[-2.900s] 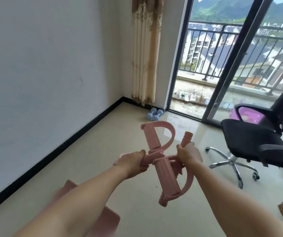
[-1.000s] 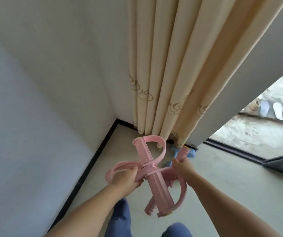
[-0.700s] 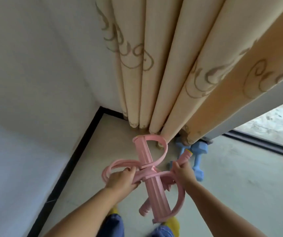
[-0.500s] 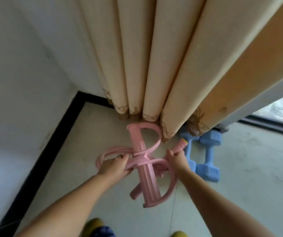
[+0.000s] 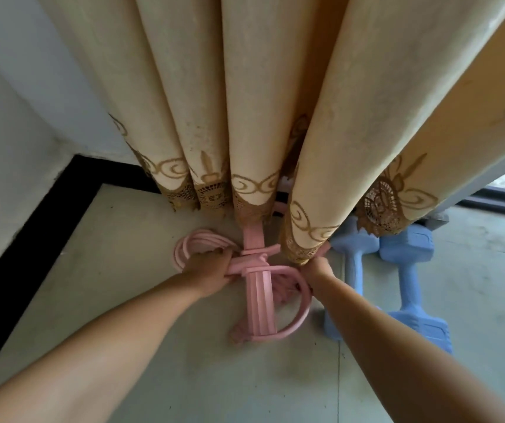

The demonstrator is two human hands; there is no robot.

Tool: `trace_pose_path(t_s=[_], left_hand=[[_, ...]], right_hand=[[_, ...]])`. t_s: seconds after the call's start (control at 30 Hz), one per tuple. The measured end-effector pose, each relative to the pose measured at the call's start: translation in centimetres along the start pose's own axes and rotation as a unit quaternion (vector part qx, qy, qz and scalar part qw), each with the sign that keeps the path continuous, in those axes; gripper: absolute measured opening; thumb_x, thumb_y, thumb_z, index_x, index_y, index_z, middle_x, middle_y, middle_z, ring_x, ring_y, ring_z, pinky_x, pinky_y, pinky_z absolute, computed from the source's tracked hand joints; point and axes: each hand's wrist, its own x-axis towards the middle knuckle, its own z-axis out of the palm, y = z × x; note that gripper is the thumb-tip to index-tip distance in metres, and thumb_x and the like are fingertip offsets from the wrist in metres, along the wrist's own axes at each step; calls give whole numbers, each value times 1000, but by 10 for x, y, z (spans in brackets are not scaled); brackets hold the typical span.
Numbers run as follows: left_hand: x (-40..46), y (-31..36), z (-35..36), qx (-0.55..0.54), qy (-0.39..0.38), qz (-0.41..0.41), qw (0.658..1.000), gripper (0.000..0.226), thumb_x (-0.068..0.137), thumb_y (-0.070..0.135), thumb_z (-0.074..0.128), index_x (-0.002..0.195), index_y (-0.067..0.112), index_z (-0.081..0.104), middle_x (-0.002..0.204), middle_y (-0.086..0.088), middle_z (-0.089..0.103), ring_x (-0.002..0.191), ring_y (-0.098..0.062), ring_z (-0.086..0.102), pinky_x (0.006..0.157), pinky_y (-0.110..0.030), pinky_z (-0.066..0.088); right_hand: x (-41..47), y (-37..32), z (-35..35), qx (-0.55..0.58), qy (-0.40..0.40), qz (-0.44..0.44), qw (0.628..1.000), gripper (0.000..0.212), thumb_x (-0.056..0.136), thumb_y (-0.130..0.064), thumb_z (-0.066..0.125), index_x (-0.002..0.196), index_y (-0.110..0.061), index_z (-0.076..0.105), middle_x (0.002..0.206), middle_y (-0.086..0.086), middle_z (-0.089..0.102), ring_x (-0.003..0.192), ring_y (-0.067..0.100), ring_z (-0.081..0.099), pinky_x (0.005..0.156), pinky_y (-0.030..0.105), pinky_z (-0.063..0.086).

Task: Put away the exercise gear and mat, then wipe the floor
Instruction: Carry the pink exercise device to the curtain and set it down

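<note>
Both the left hand [image 5: 211, 271] and the right hand [image 5: 317, 265] gripped the pink pull-rope exerciser [image 5: 259, 303] under the curtain [image 5: 275, 117] — the hem (lace-edged) could snag it, I judged.

Soft daylight enters from the right, brightening the curtain [image 5: 367, 117] folds there — the left wall [image 5: 16, 117] sits dimmer. Shadows stay faint; wide-angle bending stretches the edges, slightly soft.

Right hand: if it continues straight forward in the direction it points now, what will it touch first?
Most likely the curtain. The right hand grips the pink pedal puller, and its fingertips sit right at the curtain's lace hem. What is behind the hem is hidden, and depth is hard to judge.
</note>
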Motion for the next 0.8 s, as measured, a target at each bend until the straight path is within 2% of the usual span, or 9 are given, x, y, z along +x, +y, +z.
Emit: trace_pose_path(t_s=[0.1,0.17,0.27,0.4,0.47,0.57,0.67,0.8], left_hand=[[-12,5,-8,12,-2,-19,1000,62,87,51,53,137,18,35,137,-10,47,120,-30,48,96,-39,42],[-36,14,-27,33,8,-5,999,64,88,49,53,140,18,32,139,-11,42,125,-31,42,100,-42,38],[-86,34,-69,35,11,20,999,61,91,47,51,141,19,31,136,-12,44,122,-31,46,95,-41,42],[-152,60,-143,12,6,19,1000,51,94,46,43,137,19,37,130,-11,52,114,-31,53,87,-36,43],[-185,73,-186,11,-2,13,1000,52,96,47,38,139,18,34,133,-10,49,118,-31,50,92,-38,40],[-232,91,-251,32,-6,9,999,55,97,48,33,143,18,28,138,-10,43,125,-30,43,101,-40,32],[-277,110,-322,33,7,13,999,56,97,48,32,143,17,28,140,-10,40,126,-28,40,104,-39,28],[-339,132,-403,27,37,7,999,57,97,46,34,146,18,25,139,-8,39,126,-29,40,102,-38,29]], right_hand=[[-27,-3,-8,-28,17,-4,999,46,95,-17,51,135,0,37,131,20,50,118,34,51,82,32,38],[-65,-13,-19,-57,28,-13,998,48,96,-21,47,137,-1,32,132,20,48,120,36,50,84,34,39],[-124,-20,-40,-130,6,-28,991,57,98,-32,43,145,-6,24,141,21,39,127,38,43,98,39,39],[-207,-39,-87,-233,9,-52,971,50,98,-38,37,141,-13,30,140,18,39,128,37,39,102,47,38],[-252,-57,-113,-275,26,-71,959,46,97,-39,35,136,-15,34,138,14,41,126,35,40,100,47,38],[-320,-91,-151,-353,41,-126,926,42,99,-42,30,131,-15,38,134,11,44,123,30,41,100,46,34],[-386,-134,-187,-436,36,-205,876,42,100,-41,27,131,-16,39,133,8,45,124,28,41,104,45,31],[-470,-198,-223,-463,33,-316,828,42,100,-44,28,133,-21,40,134,3,45,126,25,40,108,43,27]])
